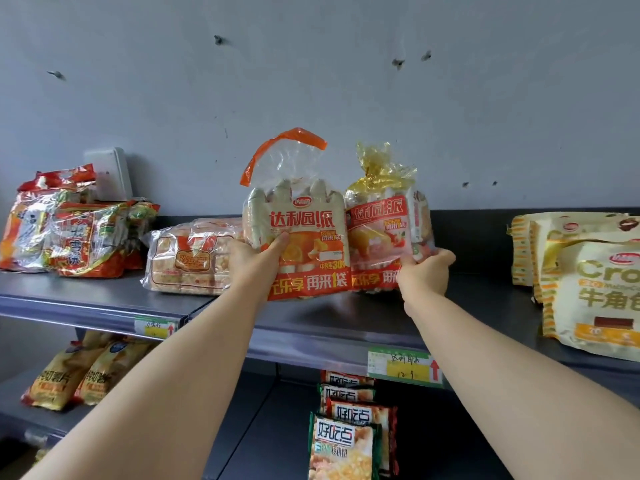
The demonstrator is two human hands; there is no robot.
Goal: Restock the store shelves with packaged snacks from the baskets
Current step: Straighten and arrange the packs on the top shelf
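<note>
The left hand [256, 258] grips the orange-handled pie bag [304, 237] at its seven o'clock corner, thumb pressed on the front and the other fingers hidden behind. The right hand [424, 271] curls its fingers round the five o'clock corner of the gold-tied pie bag [381, 230]. Both bags stand upright and touching on the top shelf [311, 320]; whether their bases rest fully cannot be told. A bread pack [190, 261] lies at nine o'clock, croissant bags [595, 289] well apart at three o'clock. The likely risk: these tall, soft bags may topple forward off the shelf once released, and a hard squeeze could crush the cakes.
</note>
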